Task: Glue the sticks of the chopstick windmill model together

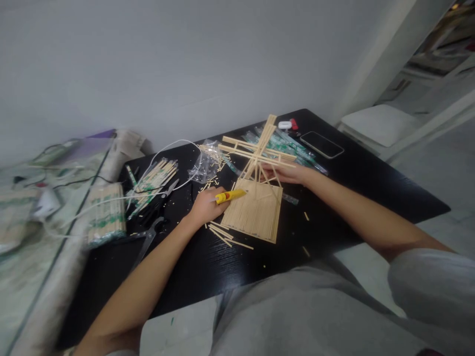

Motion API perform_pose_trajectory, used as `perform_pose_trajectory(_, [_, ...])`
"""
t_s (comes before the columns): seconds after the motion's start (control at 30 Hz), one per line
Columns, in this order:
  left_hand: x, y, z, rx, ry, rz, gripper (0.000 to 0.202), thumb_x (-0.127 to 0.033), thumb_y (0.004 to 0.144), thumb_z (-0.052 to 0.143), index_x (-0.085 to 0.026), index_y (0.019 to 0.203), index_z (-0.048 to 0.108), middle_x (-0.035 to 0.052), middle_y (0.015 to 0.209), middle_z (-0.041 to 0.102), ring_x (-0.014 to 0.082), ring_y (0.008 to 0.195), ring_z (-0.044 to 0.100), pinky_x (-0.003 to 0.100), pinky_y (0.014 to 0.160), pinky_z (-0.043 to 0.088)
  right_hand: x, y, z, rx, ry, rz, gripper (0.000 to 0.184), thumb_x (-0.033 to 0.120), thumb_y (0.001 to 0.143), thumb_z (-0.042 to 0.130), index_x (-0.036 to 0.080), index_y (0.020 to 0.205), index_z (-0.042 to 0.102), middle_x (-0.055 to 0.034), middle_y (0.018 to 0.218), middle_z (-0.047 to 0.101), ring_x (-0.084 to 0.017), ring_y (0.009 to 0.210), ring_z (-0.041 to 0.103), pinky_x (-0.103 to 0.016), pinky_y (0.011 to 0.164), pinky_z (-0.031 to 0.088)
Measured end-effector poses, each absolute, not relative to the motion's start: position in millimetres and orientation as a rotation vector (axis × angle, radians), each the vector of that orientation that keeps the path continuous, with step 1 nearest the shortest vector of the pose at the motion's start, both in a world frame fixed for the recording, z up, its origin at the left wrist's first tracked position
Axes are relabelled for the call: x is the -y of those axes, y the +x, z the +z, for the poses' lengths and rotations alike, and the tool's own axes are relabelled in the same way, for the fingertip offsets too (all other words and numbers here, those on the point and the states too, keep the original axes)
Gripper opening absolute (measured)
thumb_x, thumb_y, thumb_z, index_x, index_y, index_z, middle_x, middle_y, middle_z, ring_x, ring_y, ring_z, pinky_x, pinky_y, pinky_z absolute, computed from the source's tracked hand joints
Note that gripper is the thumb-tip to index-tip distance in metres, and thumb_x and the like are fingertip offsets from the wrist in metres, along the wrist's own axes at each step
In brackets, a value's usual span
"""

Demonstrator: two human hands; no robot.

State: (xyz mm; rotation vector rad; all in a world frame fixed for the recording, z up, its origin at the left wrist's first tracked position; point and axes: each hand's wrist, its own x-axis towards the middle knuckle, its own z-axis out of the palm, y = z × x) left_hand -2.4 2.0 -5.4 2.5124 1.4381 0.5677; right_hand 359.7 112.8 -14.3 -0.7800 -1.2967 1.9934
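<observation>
My left hand (208,203) is closed around a small yellow glue bottle (230,196) with red marks, its tip pointing right over the base of a stick windmill model. The windmill model (256,212) is built of pale wooden sticks: a flat slatted base on the table, slanted legs and crossed blades on top. Behind the legs, my right hand (285,173) reaches in from the right and grips the model's frame; its fingertips are partly hidden by sticks. Several loose sticks (226,234) lie at the base's lower left.
On the black table (222,269) are scissors (150,235), wrapped chopsticks (158,178), a bundled pack (107,212), stick offcuts (217,154) and plastic wrappers (202,168). A phone (322,144) and a white case (285,125) sit at the back right. A white cable (156,153) loops at left.
</observation>
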Motion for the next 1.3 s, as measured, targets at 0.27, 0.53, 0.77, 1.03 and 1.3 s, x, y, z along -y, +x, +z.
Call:
perform_pose_trajectory(0.27, [0,0,1,-1.474,2.482,0.545,0.021,-0.039,0.103,0.076,-0.027,0.088,0.069,0.0021,0.079,0.071,0.0216,0.077,0.069,0.032,0.074,0.048,-114,361,-16,1.294,-0.815,1.983,0.005,0.017,0.118,0.081,0.016,0.117,0.086,-0.0083,0.092,0.083,-0.023,0.093,0.082,-0.045,0.111,0.074])
perform_pose_trajectory(0.53, [0,1,1,-1.465,2.479,0.568,0.022,-0.04,0.101,0.073,-0.027,0.085,0.066,0.0023,0.078,0.07,0.0216,0.074,0.068,0.033,0.073,0.047,-115,364,-18,1.292,-0.862,1.978,0.007,0.018,0.121,0.079,0.018,0.117,0.086,-0.0091,0.098,0.084,-0.022,0.092,0.082,-0.047,0.113,0.074])
perform_pose_trajectory(0.77, [-2,0,-3,-1.411,2.515,0.617,0.021,-0.039,0.102,0.072,-0.026,0.086,0.065,0.0014,0.076,0.068,0.0204,0.072,0.066,0.033,0.072,0.047,-119,365,-22,1.293,-0.814,2.009,0.003,0.021,0.118,0.085,0.018,0.118,0.086,-0.0092,0.099,0.086,-0.022,0.097,0.083,-0.042,0.11,0.075])
perform_pose_trajectory(1.03, [-4,-1,-8,-1.384,2.547,0.663,0.024,-0.041,0.103,0.072,-0.026,0.085,0.064,0.0005,0.073,0.067,0.0205,0.072,0.067,0.033,0.071,0.047,-118,364,-16,1.291,-0.882,1.982,0.006,0.019,0.12,0.082,0.019,0.116,0.087,-0.0063,0.094,0.085,-0.02,0.091,0.085,-0.037,0.101,0.078])
perform_pose_trajectory(1.3, [-5,-1,-11,-1.366,2.551,0.689,0.022,-0.041,0.102,0.074,-0.027,0.087,0.066,0.0001,0.076,0.069,0.0204,0.073,0.068,0.034,0.073,0.05,-112,363,-3,1.291,-0.976,1.966,0.007,0.022,0.121,0.084,0.02,0.114,0.083,-0.0017,0.082,0.078,-0.019,0.085,0.083,-0.036,0.102,0.077])
